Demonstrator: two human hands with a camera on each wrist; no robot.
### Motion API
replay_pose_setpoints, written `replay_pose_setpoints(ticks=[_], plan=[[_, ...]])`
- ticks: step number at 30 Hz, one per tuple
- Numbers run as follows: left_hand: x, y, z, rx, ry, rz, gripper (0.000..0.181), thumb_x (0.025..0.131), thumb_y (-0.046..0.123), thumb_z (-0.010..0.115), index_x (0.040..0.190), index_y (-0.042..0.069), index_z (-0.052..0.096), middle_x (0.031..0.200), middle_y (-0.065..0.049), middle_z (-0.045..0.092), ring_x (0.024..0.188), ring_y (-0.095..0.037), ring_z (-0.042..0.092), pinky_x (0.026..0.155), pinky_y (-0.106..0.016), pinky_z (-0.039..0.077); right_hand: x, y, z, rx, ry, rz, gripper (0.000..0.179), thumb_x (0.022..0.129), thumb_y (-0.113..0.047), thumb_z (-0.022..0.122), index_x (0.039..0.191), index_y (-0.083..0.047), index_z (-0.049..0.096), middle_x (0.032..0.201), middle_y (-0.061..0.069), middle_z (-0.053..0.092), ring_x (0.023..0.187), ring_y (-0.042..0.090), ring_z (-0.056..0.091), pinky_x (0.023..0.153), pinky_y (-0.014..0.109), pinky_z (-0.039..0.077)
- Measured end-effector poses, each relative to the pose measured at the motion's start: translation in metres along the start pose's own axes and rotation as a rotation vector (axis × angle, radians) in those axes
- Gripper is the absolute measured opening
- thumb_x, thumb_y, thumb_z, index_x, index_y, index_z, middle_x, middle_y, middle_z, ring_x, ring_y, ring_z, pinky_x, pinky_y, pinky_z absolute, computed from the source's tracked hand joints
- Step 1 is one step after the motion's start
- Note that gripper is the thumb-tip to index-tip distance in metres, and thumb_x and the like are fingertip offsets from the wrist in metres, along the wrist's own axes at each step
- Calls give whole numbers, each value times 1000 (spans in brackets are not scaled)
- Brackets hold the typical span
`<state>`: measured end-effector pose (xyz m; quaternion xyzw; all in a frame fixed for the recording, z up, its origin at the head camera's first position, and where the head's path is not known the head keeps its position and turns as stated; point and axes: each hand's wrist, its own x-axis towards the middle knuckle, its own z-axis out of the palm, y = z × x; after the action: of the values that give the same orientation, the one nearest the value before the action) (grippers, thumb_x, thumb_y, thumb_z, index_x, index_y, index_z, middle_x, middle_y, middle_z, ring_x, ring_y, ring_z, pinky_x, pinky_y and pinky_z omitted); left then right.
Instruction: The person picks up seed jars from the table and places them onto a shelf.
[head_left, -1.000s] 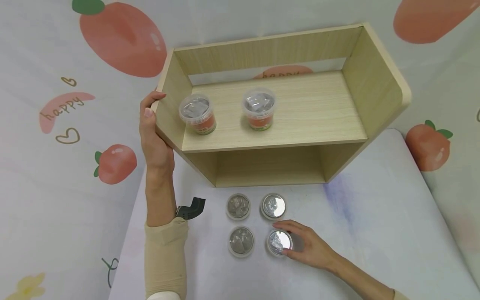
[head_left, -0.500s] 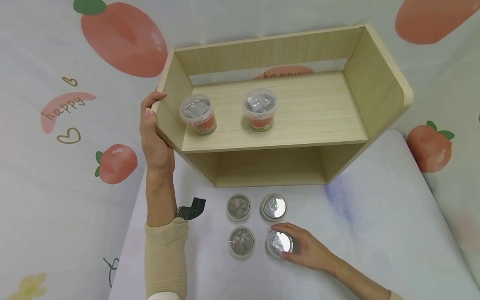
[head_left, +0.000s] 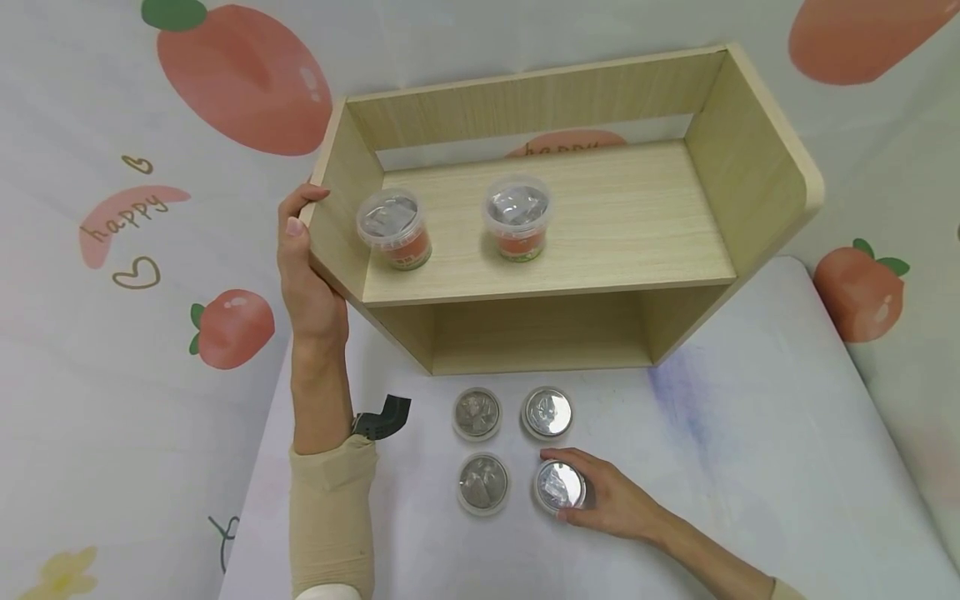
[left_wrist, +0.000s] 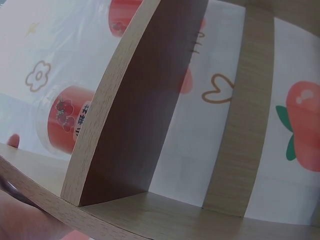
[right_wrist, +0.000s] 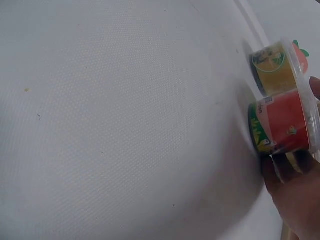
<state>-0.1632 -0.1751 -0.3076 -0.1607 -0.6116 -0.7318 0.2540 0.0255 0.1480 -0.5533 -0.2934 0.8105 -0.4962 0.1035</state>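
Observation:
My left hand (head_left: 311, 283) grips the left side panel of a pale wooden two-tier shelf (head_left: 630, 217), its fingertips over the edge. On the upper board stand two lidded plastic cups with red labels, one at the left (head_left: 405, 233) and one nearer the middle (head_left: 519, 218). In front of the shelf, several more cups stand on the table. My right hand (head_left: 618, 500) holds the near right cup (head_left: 558, 485) between thumb and fingers. In the right wrist view this cup (right_wrist: 287, 122) shows a red label and touches the table.
Another cup (head_left: 547, 413) stands behind the held one, with a yellow label in the right wrist view. Two cups form the left column, a far one (head_left: 477, 414) and a near one (head_left: 483, 483). Fruit-printed cloth (head_left: 150, 350) hangs behind the white table (head_left: 772, 433).
My right thumb and fingers have shifted slightly down and left around the near right cup. The left hand, shelf and cups stay where they were.

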Motion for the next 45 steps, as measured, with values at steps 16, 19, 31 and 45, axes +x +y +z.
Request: replay_pose_setpoints(ticks=[16, 19, 31, 45], plan=[[0, -1, 0, 16, 3, 7, 43, 97, 38, 37, 122, 13, 60, 137, -15, 48, 121, -33, 47, 87, -36, 43, 0, 2, 2, 29, -49, 76, 85, 75, -24, 87, 147, -14, 45, 144, 0, 54, 134, 23, 49, 109, 34, 39], [0, 0, 1, 32, 0, 12, 43, 97, 38, 35, 122, 13, 60, 139, -14, 47, 122, -32, 46, 88, -36, 43, 0, 0, 1, 46, -47, 83, 83, 76, -25, 87, 147, -15, 46, 144, 0, 55, 134, 23, 49, 109, 33, 39], [0, 0, 1, 38, 5, 6, 43, 96, 39, 36, 122, 14, 60, 139, -13, 47, 124, -32, 44, 91, -37, 41, -2, -3, 4, 41, -48, 101, 83, 76, -24, 86, 147, -14, 46, 145, 0, 53, 134, 24, 49, 110, 35, 38], [0, 2, 2, 9, 23, -15, 43, 96, 37, 35, 121, 13, 60, 138, -13, 47, 123, -31, 46, 89, -36, 43, 3, -21, -3, 90, -19, 48, 77, 78, -25, 85, 145, -13, 48, 143, 1, 55, 134, 23, 49, 110, 34, 37]])
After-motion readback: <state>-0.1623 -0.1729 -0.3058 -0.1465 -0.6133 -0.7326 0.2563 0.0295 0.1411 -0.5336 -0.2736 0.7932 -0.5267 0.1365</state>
